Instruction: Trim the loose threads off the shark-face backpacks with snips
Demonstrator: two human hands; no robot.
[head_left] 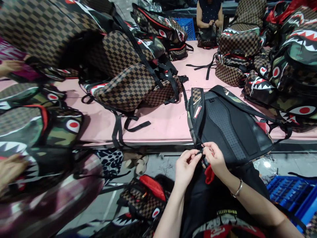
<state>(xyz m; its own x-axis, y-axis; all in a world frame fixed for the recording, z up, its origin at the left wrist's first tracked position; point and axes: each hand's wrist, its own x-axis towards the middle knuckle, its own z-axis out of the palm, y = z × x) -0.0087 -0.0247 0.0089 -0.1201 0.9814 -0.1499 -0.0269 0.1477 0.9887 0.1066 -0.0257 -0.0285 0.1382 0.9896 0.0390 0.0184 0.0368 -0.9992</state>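
A black-backed backpack [223,122] lies over the table's near edge with its padded back panel up and its bottom end toward the right. At its lower left corner, my left hand [186,167] pinches a black strap [198,144] between thumb and fingertips. My right hand [216,162], a bangle on its wrist, grips the strap close beside it, and the fingertips of both hands almost meet. Any small fitting between them is hard to make out. Just under my right hand hangs a piece of red fabric [209,175].
The pink table [168,122] carries checkered backpacks [131,86] at left and a pile of shark-face bags [297,76] at right. Another person's hand [12,172] touches a bag at far left; someone works opposite. Blue crates [292,195] stand at lower right, more bags [146,201] below.
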